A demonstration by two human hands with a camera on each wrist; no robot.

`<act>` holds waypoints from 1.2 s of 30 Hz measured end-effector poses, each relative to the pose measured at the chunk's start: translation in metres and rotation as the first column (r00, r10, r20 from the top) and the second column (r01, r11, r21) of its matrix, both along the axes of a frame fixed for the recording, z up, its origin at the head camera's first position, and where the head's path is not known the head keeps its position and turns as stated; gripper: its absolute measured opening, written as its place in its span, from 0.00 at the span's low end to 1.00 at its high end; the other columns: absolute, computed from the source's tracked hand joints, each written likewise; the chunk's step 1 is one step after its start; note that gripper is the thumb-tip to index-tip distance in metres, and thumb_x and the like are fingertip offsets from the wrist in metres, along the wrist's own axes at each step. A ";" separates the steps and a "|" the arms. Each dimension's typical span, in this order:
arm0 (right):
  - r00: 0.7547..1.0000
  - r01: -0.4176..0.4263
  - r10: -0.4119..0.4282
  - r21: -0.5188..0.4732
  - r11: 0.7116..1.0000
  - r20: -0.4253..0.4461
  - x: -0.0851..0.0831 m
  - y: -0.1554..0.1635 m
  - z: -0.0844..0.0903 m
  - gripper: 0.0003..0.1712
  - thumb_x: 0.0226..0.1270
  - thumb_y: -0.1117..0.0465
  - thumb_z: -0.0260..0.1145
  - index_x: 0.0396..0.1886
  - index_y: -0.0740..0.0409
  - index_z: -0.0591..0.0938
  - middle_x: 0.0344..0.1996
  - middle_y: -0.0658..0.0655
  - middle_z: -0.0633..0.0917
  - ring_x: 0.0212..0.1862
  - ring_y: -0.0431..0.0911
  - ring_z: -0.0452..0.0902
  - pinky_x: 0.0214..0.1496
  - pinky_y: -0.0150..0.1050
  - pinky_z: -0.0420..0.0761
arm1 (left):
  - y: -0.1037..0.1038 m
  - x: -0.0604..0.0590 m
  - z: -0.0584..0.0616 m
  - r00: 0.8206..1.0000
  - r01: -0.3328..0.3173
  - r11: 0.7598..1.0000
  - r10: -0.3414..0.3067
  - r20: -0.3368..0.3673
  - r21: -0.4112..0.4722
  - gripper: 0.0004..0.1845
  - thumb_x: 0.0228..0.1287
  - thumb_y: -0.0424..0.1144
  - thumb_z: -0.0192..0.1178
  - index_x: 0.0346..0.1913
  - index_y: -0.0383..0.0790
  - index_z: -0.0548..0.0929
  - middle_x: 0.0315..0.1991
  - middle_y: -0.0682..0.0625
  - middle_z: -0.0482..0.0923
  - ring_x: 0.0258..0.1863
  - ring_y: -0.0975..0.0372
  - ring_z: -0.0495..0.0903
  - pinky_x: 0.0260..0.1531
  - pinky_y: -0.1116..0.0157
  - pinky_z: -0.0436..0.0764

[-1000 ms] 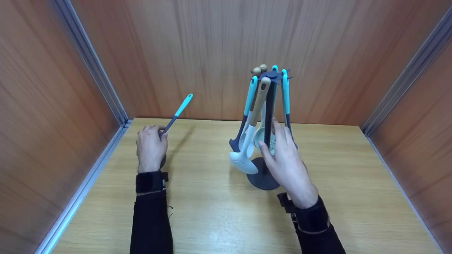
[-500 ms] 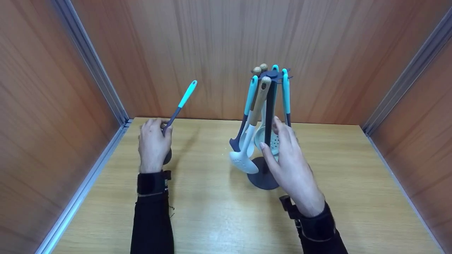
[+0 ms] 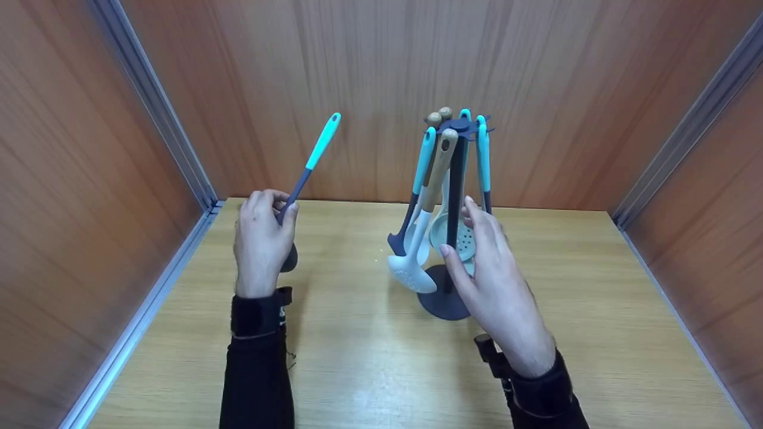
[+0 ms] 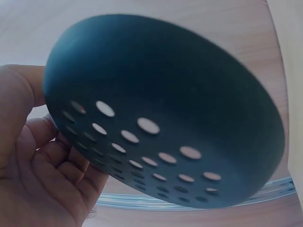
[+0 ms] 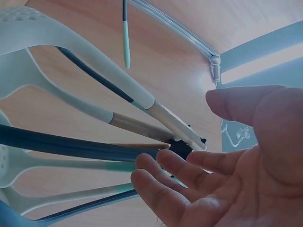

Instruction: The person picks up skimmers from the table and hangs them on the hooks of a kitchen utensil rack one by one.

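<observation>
My left hand (image 3: 260, 241) pinches a skimmer (image 3: 323, 142) by its dark shaft, the turquoise handle pointing up and to the right. In the left wrist view the skimmer's dark, perforated bowl (image 4: 165, 71) fills most of the picture. My right hand (image 3: 498, 283) is beside the black post (image 3: 455, 196) of a utensil stand, fingers loosely bent and thumb apart, holding nothing. Several utensils hang from that stand, among them a white perforated ladle (image 3: 412, 274) with a wooden handle and a pale green skimmer (image 3: 465, 241) partly hidden behind my right fingers.
The stand's round black base (image 3: 442, 307) sits on the wooden tabletop (image 3: 357, 345). Wood-grain panels enclose the table at the left, back (image 3: 369, 71) and right, with grey metal strips (image 3: 173, 119) along the corners.
My left hand has risen and shifted slightly right, lifting the skimmer higher. My right hand has drawn a little back and to the right of the post. The stand stays put.
</observation>
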State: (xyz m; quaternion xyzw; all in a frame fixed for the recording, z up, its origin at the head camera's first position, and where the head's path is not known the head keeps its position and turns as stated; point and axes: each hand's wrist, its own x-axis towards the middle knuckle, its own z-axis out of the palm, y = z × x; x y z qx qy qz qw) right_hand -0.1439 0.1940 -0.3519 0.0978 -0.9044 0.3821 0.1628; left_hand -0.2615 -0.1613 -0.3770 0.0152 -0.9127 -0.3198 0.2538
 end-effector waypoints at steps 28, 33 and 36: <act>1.000 -0.015 0.015 0.031 0.999 0.007 0.004 0.001 0.002 0.47 0.93 0.54 0.69 0.99 0.54 0.56 0.88 0.64 0.72 0.87 0.62 0.75 0.85 0.70 0.80 | 0.041 0.030 0.023 0.985 0.134 0.990 -0.139 -0.104 -0.048 0.16 0.85 0.43 0.74 0.62 0.34 0.87 0.51 0.40 0.85 0.53 0.46 0.85 0.52 0.46 0.89; 1.000 -0.015 0.015 0.027 1.000 0.007 0.005 0.001 0.002 0.48 0.93 0.54 0.70 0.99 0.53 0.56 0.88 0.63 0.72 0.87 0.61 0.75 0.86 0.69 0.80 | 0.049 0.035 0.027 0.981 0.140 0.988 -0.147 -0.125 -0.063 0.17 0.85 0.45 0.75 0.61 0.36 0.88 0.50 0.40 0.86 0.51 0.46 0.86 0.49 0.48 0.89; 1.000 -0.014 0.014 0.026 1.000 0.005 0.005 0.001 0.002 0.48 0.93 0.54 0.70 0.99 0.53 0.56 0.88 0.63 0.72 0.87 0.61 0.76 0.85 0.69 0.80 | 0.054 0.038 0.028 0.978 0.146 0.986 -0.156 -0.141 -0.079 0.17 0.85 0.46 0.75 0.60 0.37 0.88 0.48 0.41 0.86 0.49 0.47 0.86 0.47 0.50 0.88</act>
